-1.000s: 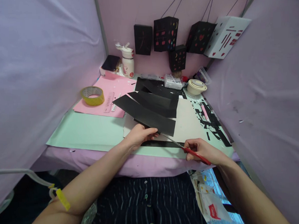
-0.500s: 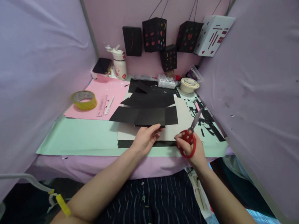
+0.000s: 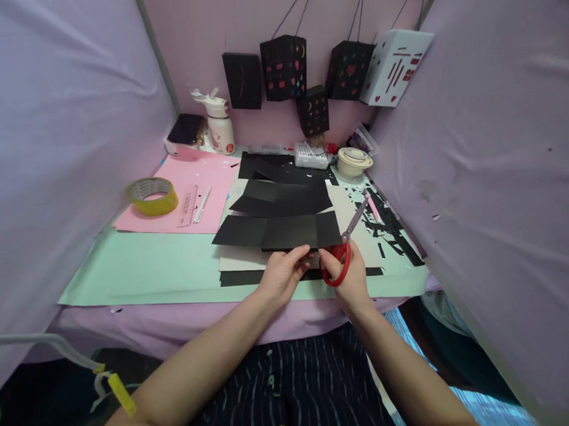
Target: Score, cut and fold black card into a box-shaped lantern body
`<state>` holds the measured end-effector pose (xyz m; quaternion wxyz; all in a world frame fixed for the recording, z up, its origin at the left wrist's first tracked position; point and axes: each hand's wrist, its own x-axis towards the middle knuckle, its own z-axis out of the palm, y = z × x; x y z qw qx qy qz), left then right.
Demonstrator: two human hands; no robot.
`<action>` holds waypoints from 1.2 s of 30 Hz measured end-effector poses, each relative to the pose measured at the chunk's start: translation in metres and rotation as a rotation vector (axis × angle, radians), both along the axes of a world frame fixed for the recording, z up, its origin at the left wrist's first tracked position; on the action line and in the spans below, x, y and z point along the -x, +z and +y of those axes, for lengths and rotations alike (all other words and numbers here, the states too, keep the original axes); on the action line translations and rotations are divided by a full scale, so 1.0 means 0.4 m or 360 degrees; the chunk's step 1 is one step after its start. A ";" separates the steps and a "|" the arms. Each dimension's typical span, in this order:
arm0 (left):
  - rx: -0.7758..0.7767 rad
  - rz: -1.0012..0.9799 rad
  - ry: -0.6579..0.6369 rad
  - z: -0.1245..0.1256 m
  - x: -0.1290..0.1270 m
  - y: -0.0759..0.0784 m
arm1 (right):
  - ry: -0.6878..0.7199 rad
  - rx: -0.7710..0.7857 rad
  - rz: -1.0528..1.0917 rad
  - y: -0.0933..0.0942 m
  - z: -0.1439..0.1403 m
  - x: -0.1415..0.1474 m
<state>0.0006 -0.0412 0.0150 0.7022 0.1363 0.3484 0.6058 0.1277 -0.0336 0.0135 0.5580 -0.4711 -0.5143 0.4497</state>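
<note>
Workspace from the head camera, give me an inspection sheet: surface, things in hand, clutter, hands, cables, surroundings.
Surface: table covered with mint green paper, over a lilac cloth.
Things in hand: folded black paper on a pale sheet; red scissors, blades pointing up and away.
Clutter: black paper scraps at right; yellow tape roll, ruler and pen on pink paper; white bottle; round white container.
Hands: left hand pinches the black paper's near edge; right hand has its grip in the scissors' handles.
Cables: nothing seen on the table.
Surroundings: lilac fabric walls; paper lanterns hanging on strings.
</note>
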 end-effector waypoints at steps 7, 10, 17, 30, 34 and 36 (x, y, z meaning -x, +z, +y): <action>0.0012 -0.0016 0.0049 -0.001 -0.004 0.002 | 0.0020 0.0047 -0.0066 0.020 -0.014 -0.003; 0.0012 -0.0011 0.0095 0.002 0.000 0.008 | 0.0037 0.0096 -0.0089 0.037 -0.022 -0.013; 0.0025 0.0007 0.0071 0.002 0.001 0.009 | -0.0360 -0.0016 -0.0106 0.055 0.023 -0.105; -0.0032 0.0096 0.0065 -0.005 -0.033 -0.010 | -0.0032 0.0092 -0.0054 0.017 -0.007 -0.030; -0.0075 0.0081 0.0041 -0.006 -0.033 -0.015 | -0.0024 0.0108 0.0022 0.016 -0.003 -0.021; -0.0105 0.0078 0.0032 -0.006 -0.033 -0.018 | -0.0017 0.0125 0.0049 0.015 -0.002 -0.021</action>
